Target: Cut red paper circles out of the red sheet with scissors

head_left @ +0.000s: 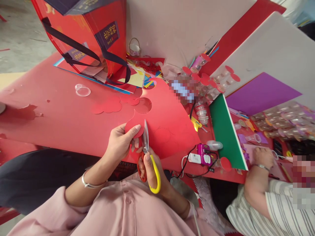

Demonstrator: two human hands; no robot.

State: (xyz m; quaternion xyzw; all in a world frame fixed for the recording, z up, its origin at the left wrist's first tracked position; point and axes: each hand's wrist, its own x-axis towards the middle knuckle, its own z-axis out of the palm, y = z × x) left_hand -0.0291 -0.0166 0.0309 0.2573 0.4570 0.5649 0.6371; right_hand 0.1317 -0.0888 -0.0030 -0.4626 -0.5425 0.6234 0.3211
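My left hand (120,141) pinches a rounded part of a large red paper sheet (169,114) between thumb and fingers. In my right hand (155,173) is a pair of scissors (145,139) with one yellow and one red handle loop. Their blades point away from me and lie along the edge of the rounded part, beside my left thumb. Curved cut-outs run along the sheet's left edge, and faint drawn outlines show on its surface. Several cut red paper shapes (108,105) lie on the red table just beyond my left hand.
A red gift bag (98,32) with dark straps stands at the back left, near a clear plastic cup (83,90). Clear cups with red discs, a green board (227,131) and a pink device (204,154) with cables are to the right. A co-worker's hand (263,157) rests farther right.
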